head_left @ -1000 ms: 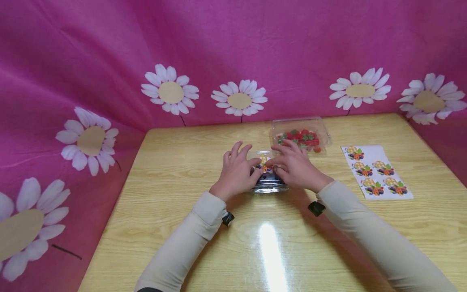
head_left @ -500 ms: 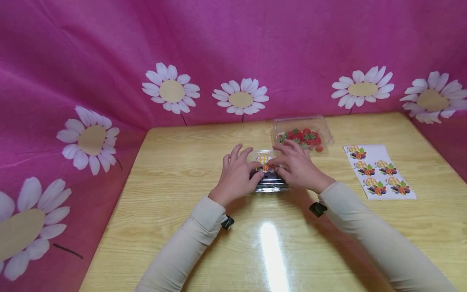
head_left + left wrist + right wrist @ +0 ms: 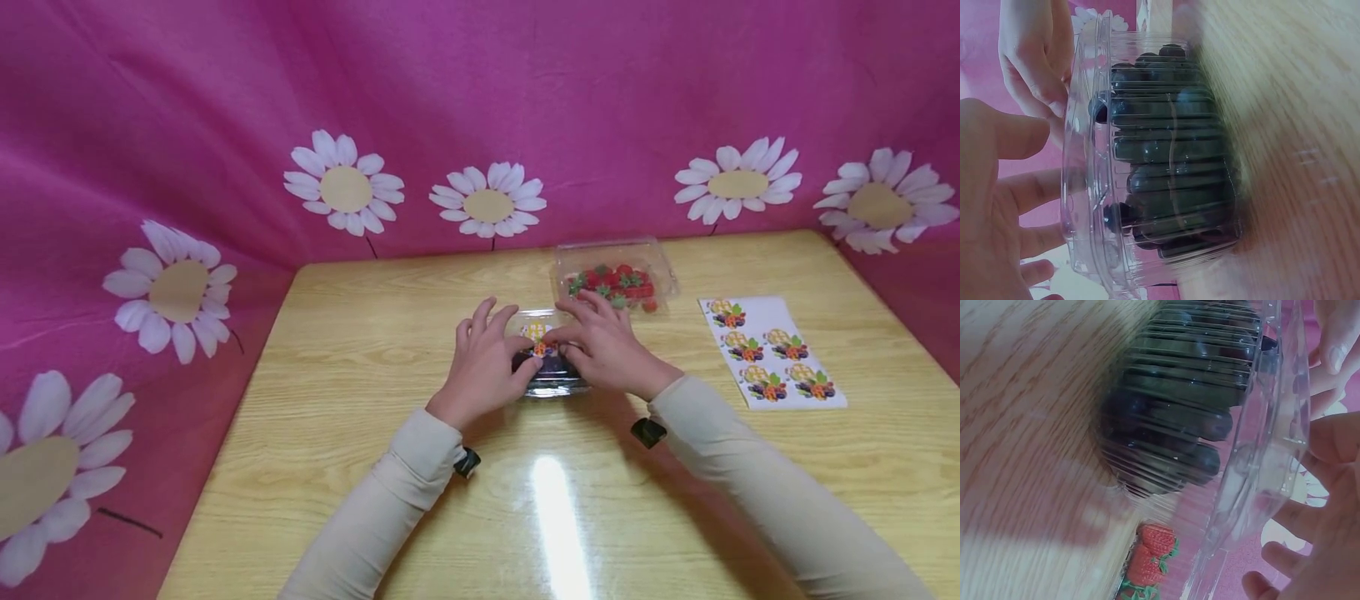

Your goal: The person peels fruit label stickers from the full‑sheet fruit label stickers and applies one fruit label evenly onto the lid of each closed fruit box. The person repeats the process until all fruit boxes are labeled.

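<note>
A clear plastic clamshell box [image 3: 557, 388] of dark grapes [image 3: 1166, 150] stands on the table with its lid down. On top of the lid lies a colourful fruit sticker [image 3: 537, 332]. My left hand [image 3: 480, 367] is at the sticker's left side, its thumb and index fingertips on the lid, the other fingers spread and raised. From the right, my right hand [image 3: 611, 348] touches the sticker's edge with its index finger, thumb close by. Both hands partly cover the box in the head view. In the right wrist view, the hand's fingers [image 3: 1300, 519] reach over the lid.
Behind the right hand is a second clear box [image 3: 666, 265] holding red strawberries [image 3: 622, 279]. A white sheet [image 3: 761, 317] with several matching fruit stickers lies at the right of the wooden table [image 3: 360, 350]. A pink flowered cloth [image 3: 600, 100] hangs along the back and sides.
</note>
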The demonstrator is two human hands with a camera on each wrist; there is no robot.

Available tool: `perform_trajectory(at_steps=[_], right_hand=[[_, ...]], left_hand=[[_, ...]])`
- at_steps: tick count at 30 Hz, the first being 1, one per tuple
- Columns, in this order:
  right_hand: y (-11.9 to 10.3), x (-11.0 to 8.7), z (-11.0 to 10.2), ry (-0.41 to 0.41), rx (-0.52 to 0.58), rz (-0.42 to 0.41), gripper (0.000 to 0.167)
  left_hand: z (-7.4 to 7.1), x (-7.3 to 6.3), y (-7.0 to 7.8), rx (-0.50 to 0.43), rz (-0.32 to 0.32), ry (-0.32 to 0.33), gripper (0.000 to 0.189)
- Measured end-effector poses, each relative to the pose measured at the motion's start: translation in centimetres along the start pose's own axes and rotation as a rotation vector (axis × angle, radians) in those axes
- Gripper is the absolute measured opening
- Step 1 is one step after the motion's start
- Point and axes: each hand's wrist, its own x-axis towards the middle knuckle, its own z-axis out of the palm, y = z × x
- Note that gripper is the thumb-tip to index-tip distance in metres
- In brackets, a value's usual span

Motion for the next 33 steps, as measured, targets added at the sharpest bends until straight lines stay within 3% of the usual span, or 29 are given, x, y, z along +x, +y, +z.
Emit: perform_trajectory(at_steps=[12, 24, 33], right_hand=[[-0.07, -0.15, 0.1, 0.026, -0.017, -0.007, 0.027], [-0.02, -0.14, 0.56, -0.003, -0.005, -0.001, 0.03], [-0.42, -0.63, 0.4, 0.037, -0.005, -0.035, 0.029]], left_hand=[[0.13, -0.14, 0.24, 0.033, 0.004, 0.003, 0.039], [0.22, -0.79, 0.38, 0.034, -0.016, -0.029, 0.04], [-0.14, -0.79, -0.1, -0.024, -0.018, 0.033, 0.035]])
